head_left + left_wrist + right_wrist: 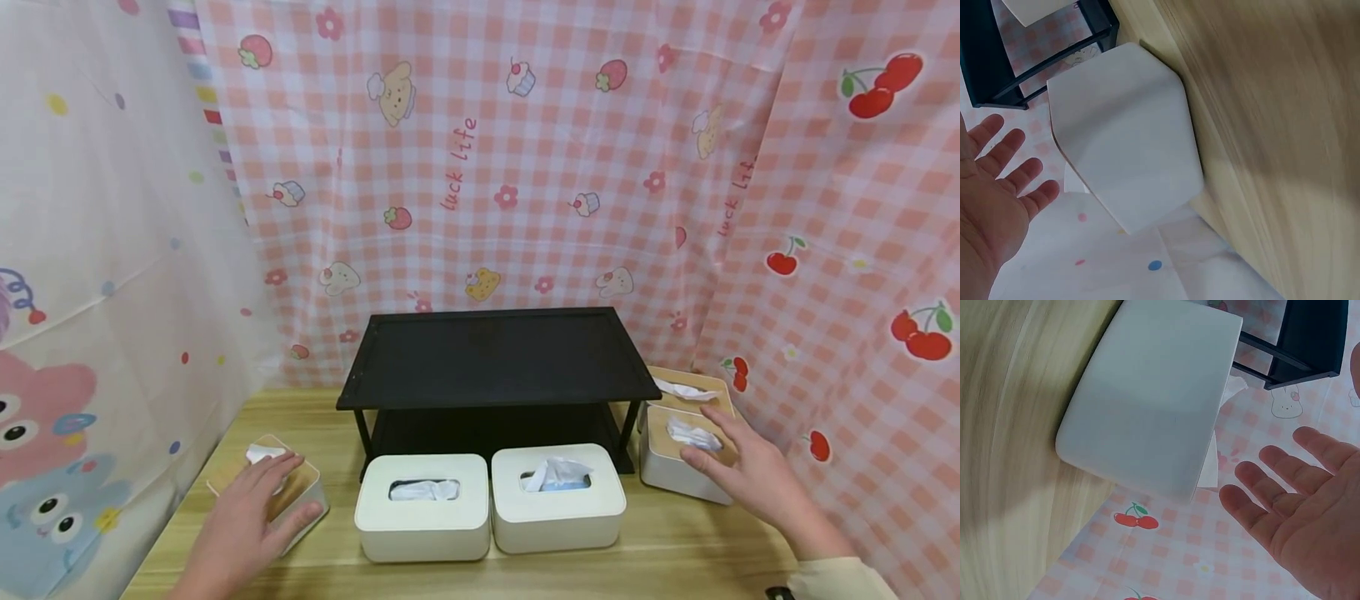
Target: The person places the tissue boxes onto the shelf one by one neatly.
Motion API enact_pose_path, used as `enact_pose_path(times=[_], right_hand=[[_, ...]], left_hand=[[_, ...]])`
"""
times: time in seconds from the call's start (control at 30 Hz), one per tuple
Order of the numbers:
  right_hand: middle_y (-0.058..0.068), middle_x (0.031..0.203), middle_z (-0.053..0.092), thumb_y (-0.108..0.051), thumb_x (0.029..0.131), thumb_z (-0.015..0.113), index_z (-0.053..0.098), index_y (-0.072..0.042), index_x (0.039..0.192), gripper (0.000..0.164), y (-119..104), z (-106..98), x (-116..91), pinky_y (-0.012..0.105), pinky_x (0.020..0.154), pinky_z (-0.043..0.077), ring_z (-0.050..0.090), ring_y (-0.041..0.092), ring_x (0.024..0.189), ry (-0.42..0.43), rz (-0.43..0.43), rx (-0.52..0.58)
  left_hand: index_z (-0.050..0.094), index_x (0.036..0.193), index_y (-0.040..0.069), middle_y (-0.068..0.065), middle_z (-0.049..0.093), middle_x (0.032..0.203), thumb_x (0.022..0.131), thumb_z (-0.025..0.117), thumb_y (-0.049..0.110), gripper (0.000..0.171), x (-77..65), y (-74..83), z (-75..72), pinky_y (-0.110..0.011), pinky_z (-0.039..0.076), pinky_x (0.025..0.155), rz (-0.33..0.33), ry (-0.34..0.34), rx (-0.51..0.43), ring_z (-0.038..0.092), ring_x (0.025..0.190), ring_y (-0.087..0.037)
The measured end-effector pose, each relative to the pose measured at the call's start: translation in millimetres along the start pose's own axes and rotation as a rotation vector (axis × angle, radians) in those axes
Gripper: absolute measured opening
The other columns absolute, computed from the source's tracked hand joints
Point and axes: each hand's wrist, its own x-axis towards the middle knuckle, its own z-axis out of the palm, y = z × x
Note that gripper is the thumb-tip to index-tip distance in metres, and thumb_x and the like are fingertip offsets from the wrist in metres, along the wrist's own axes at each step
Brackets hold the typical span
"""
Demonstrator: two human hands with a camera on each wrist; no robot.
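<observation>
My left hand [243, 517] is held with fingers spread over the tissue box [313, 497] at the left, which has a wood-coloured lid and a white tissue poking out. In the left wrist view, that box's white side [1122, 137] shows apart from the fingers [1016, 178]. On the other side, my right hand [753, 475] is beside the nearer of two wood-lidded tissue boxes [678, 477], its fingers extended and holding nothing. The right wrist view has this box [1147, 400] with a gap before the fingertips [1235, 499].
Two all-white tissue boxes, one left [423, 542] and one right [555, 533], stand side by side in front of a black two-tier rack [487, 354]. Behind the right-hand box is another wood-lidded box [705, 385]. Printed curtains [510, 167] enclose the wooden table [337, 575].
</observation>
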Motion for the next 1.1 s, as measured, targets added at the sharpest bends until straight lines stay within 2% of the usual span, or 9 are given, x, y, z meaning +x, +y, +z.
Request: enact_pose_path(times=[0.23,0.37,0.57,0.73,0.83,0.93,1.03,1.1], right_hand=[[0.036,0.158,0.048,-0.047,0.099,0.076,0.045,-0.005,0.160,0.081,-4,2,-3,0.075,0.104,0.043,0.047,0.061,0.141,-0.004,0.011,0.025],[0.036,0.157,0.049,-0.045,0.100,0.075,0.044,-0.005,0.161,0.079,-7,3,-4,0.076,0.103,0.043,0.046,0.060,0.141,-0.002,0.002,0.041],[0.036,0.155,0.052,-0.043,0.101,0.074,0.045,-0.005,0.161,0.076,-12,4,-6,0.075,0.101,0.047,0.052,0.060,0.137,0.008,0.002,0.069],[0.034,0.155,0.053,-0.039,0.102,0.074,0.048,-0.003,0.159,0.072,-16,7,-7,0.070,0.103,0.052,0.058,0.056,0.133,0.030,-0.009,0.101],[0.033,0.156,0.053,-0.038,0.102,0.074,0.049,-0.002,0.158,0.071,-19,11,-9,0.068,0.105,0.050,0.058,0.055,0.135,0.034,-0.005,0.124],[0.032,0.157,0.052,-0.037,0.101,0.075,0.049,-0.002,0.158,0.072,-22,14,-10,0.067,0.106,0.049,0.058,0.054,0.135,0.035,-0.007,0.140],[0.030,0.157,0.054,-0.035,0.100,0.077,0.050,-0.003,0.157,0.071,-25,17,-12,0.065,0.106,0.049,0.059,0.052,0.135,0.045,-0.024,0.142],[0.029,0.156,0.054,-0.035,0.099,0.078,0.051,-0.004,0.157,0.072,-27,19,-12,0.064,0.105,0.049,0.060,0.052,0.134,0.049,-0.034,0.145]], left_hand=[[0.067,0.139,0.008,-0.021,0.069,0.139,0.089,0.086,0.042,0.063,-2.4,4.0,3.4,-0.066,0.047,0.103,-0.049,0.007,-0.052,0.059,0.133,-0.045],[0.067,0.139,0.008,-0.021,0.069,0.139,0.091,0.085,0.038,0.060,-2.9,6.5,4.8,-0.063,0.046,0.103,-0.062,0.023,-0.087,0.059,0.132,-0.044],[0.066,0.140,0.009,-0.018,0.069,0.141,0.093,0.084,0.033,0.056,-4.3,11.3,7.1,-0.045,0.039,0.105,-0.089,0.048,-0.134,0.060,0.132,-0.040],[0.066,0.141,0.009,-0.018,0.069,0.141,0.096,0.080,0.030,0.051,-4.5,15.1,9.5,-0.043,0.039,0.105,-0.130,0.045,-0.159,0.060,0.131,-0.039],[0.067,0.139,0.008,-0.016,0.071,0.139,0.097,0.080,0.027,0.048,-5.3,16.2,12.3,-0.027,0.035,0.109,-0.126,0.076,-0.174,0.060,0.128,-0.035],[0.067,0.139,0.009,-0.014,0.071,0.137,0.098,0.079,0.024,0.046,-6.9,18.1,14.4,-0.013,0.028,0.107,-0.116,0.108,-0.196,0.057,0.126,-0.026],[0.067,0.139,0.008,-0.014,0.071,0.136,0.097,0.079,0.022,0.045,-8.3,20.3,16.1,-0.004,0.025,0.105,-0.107,0.126,-0.223,0.053,0.127,-0.006],[0.067,0.138,0.007,-0.015,0.072,0.135,0.097,0.079,0.021,0.045,-9.2,21.0,17.9,0.004,0.019,0.104,-0.102,0.134,-0.237,0.048,0.126,0.006]])
